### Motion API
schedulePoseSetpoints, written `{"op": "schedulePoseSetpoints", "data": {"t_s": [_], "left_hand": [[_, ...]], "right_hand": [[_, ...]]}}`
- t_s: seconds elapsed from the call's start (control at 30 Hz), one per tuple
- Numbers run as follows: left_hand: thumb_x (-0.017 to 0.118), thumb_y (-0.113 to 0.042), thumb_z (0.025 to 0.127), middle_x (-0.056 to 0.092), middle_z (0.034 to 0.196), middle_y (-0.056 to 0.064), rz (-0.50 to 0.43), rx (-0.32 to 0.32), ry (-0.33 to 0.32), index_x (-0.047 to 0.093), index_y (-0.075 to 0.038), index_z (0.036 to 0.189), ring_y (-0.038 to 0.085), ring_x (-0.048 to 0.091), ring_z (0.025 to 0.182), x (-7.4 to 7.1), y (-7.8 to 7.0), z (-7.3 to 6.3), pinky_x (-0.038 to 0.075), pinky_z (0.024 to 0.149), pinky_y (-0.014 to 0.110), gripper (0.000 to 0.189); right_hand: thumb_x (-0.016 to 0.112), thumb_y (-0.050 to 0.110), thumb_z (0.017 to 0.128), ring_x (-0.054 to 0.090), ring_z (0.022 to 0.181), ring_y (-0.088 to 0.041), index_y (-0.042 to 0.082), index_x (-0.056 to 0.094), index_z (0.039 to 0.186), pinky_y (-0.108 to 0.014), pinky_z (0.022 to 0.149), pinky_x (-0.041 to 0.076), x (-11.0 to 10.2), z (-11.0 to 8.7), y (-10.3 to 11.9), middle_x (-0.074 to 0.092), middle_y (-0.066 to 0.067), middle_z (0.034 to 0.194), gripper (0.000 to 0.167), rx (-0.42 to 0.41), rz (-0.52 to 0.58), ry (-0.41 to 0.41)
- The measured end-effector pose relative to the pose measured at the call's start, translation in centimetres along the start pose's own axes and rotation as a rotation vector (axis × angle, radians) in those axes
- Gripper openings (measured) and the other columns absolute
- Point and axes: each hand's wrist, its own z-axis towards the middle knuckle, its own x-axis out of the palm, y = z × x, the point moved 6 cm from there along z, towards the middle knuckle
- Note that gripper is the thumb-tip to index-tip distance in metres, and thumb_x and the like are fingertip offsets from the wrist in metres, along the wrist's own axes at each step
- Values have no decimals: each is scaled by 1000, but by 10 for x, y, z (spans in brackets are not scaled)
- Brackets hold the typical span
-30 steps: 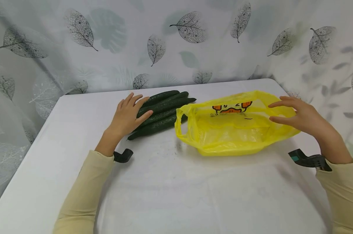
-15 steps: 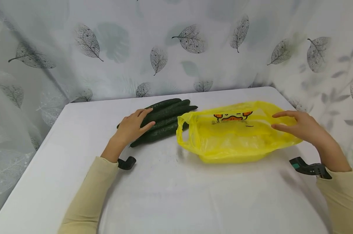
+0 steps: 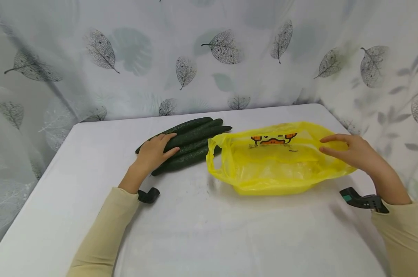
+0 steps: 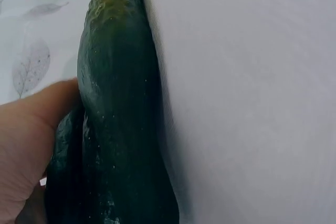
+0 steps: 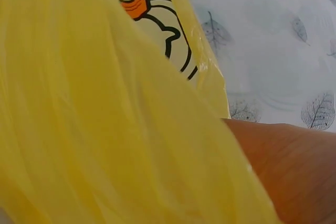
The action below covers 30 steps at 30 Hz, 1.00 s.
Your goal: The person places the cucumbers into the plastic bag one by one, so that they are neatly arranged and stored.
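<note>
1. My left hand (image 3: 152,152) rests on the cucumbers (image 3: 198,134), toward the left end of the bunch, on the far half of the worktop (image 3: 223,234). Its visible fingers lie loosely over the skins with the thumb spread apart; how far the hidden ones reach round, I cannot tell.
2. I count at least four cucumbers, long and dark, lying side by side and nearly parallel. I judge them firm and stiff, with a fair weight together — each should lift level from its middle and dip if I took it by one end.
3. My left wrist view shows glossy skin with small bumps, turning yellow-green toward one tip. The smooth stretches may slide, so I'd want thumb and fingers on opposite sides of the thick part. A hard squeeze seems needless; a bad bend could snap one.
4. My right hand (image 3: 356,154) is at the right end of the yellow plastic bag (image 3: 275,169), thumb and forefinger parted with a gap between them. Film covers much of my right wrist view — whether the hidden fingers hold any, I cannot tell.
5. The bag lies just right of the cucumbers, its left handle loop (image 3: 210,163) beside their ends. I judge it thin, light and limp, easy to crumple or tear, so best taken by the rim or the handles.
</note>
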Motion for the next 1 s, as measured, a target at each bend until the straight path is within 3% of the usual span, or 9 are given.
{"op": "schedulePoseSetpoints", "data": {"t_s": [0.37, 0.63, 0.87, 1.0], "left_hand": [[62, -37, 95, 60, 129, 19, -64, 9, -85, 54, -7, 138, 40, 57, 113, -5, -3, 1, 48, 90, 52, 53], [59, -37, 97, 58, 130, 21, -59, 1, -86, 54, -7, 138, 42, 55, 115, -5, -1, 2, 48, 89, 54, 52], [57, -41, 98, 59, 127, 19, -44, -19, -65, 52, -10, 140, 36, 64, 93, -8, -4, 0, 53, 66, 47, 53], [58, -42, 98, 59, 127, 18, -48, -40, -45, 53, -11, 140, 34, 65, 86, -10, -5, 1, 52, 62, 45, 53]], "right_hand": [[60, 38, 97, 29, 127, -58, -4, 54, 131, -70, 95, 29, 1, 2, 1, 35, -40, 141, 55, -4, 12, -15], [62, 36, 96, 31, 126, -57, -5, 55, 130, -70, 95, 30, 1, 3, 2, 38, -40, 139, 54, -17, 10, -34], [59, 40, 97, 31, 125, -59, -3, 53, 134, -71, 92, 31, 1, 3, 1, 37, -39, 141, 58, -9, 12, -12], [58, 41, 97, 30, 125, -59, -4, 51, 135, -71, 93, 30, 1, 3, -1, 35, -40, 141, 60, 8, -5, 6]]}}
